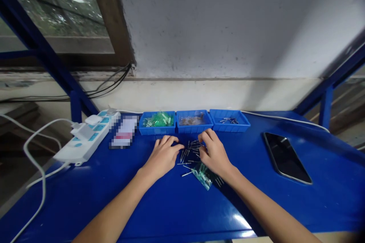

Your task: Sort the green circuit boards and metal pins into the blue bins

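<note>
Several pop rivets (pixel 186 153), thin and silvery, lie scattered on the blue tabletop between my hands. My left hand (pixel 164 155) rests just left of them, fingers bent but apart, with nothing visible in it. Over the right side of the rivets, my right hand (pixel 215 153) curls its fingers inward. Its fingertips are close to some rivets, and what they hold, if anything, is hard to make out. Below that hand lies a clear greenish plastic bag (pixel 203 176) with pieces inside, partly covered by the hand. More thin rivets poke out beside the bag.
Three blue bins line the back: one with green bags (pixel 156 132), one with brownish bags (pixel 195 128), one with loose rivets (pixel 230 126). A black phone (pixel 286 157) lies right. At left are a blurred-out flat item (pixel 124 133) and a white power strip (pixel 85 138) with cables.
</note>
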`<state>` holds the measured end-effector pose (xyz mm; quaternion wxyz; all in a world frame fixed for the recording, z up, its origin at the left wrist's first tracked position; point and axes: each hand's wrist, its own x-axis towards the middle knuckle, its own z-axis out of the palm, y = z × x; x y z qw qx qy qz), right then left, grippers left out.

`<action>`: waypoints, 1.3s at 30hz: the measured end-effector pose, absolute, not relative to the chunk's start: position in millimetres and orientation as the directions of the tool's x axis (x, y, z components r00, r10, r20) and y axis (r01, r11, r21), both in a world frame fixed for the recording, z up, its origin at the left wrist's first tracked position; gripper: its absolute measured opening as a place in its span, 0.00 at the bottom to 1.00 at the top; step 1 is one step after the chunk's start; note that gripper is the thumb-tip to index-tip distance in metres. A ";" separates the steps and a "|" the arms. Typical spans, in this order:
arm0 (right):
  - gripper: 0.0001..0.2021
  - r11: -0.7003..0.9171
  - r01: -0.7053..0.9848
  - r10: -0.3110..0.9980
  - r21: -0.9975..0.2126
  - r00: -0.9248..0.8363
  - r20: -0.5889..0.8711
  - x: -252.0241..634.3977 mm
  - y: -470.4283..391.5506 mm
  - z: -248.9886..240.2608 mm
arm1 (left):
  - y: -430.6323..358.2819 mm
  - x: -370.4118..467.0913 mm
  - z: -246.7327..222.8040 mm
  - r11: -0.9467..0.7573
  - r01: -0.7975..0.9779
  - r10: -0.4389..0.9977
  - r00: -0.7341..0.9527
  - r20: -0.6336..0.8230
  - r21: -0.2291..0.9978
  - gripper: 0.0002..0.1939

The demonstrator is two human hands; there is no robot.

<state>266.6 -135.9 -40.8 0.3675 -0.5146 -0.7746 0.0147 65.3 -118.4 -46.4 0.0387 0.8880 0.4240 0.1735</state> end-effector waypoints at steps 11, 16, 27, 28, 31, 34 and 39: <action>0.06 0.556 0.732 0.805 -0.394 -0.356 0.475 268.8 -137.0 -39.0 | -114.6 47.1 -29.4 -0.742 0.578 0.653 0.738 0.170 0.341 0.04; 0.05 0.677 0.666 0.721 -0.314 -0.515 0.463 265.3 -142.1 -33.8 | -115.9 53.4 -27.8 -0.701 0.569 0.695 0.681 0.231 0.431 0.04; 0.08 0.613 0.693 0.753 -0.378 -0.369 0.545 264.4 -138.1 -41.5 | -124.8 65.8 -27.9 -0.685 0.542 0.724 0.584 0.367 0.488 0.04; 0.08 0.610 0.696 0.755 -0.379 -0.365 0.545 264.7 -138.6 -40.7 | -125.2 67.0 -28.3 -0.688 0.545 0.723 0.576 0.382 0.479 0.05; 0.07 0.620 0.706 0.749 -0.342 -0.404 0.525 265.1 -141.5 -36.4 | -125.4 68.3 -28.1 -0.679 0.572 0.734 0.543 0.408 0.461 0.08; 0.08 0.672 0.700 0.703 -0.243 -0.500 0.505 264.7 -144.3 -30.2 | -124.8 67.4 -27.1 -0.674 0.580 0.738 0.542 0.402 0.457 0.11; 0.12 0.674 0.717 0.653 -0.176 -0.468 0.596 287.5 -133.3 -17.5 | -122.3 67.4 -34.9 -0.677 0.581 0.736 0.558 0.384 0.452 0.12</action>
